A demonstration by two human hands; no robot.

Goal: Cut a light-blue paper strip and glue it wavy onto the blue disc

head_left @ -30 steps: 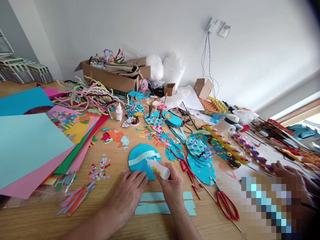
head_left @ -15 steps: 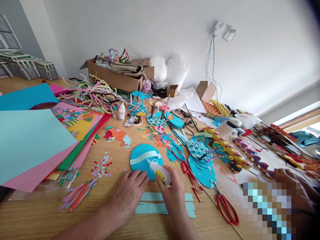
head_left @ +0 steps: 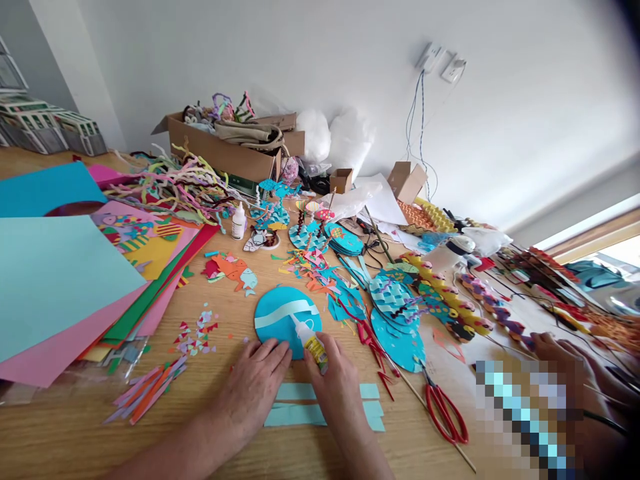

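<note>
Two bare hands (head_left: 263, 377), bare wrists (head_left: 346, 420), bare forearms (head_left: 193, 445) thickening below.

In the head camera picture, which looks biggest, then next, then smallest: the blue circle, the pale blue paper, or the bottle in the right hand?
1. Pale blue paper
2. Blue circle
3. Bottle, partly hidden by the right hand

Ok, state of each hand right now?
Left hand: open, resting on the blue disc's near edge.
Right hand: closed, holding the yellow-labelled squeeze bottle.
</note>
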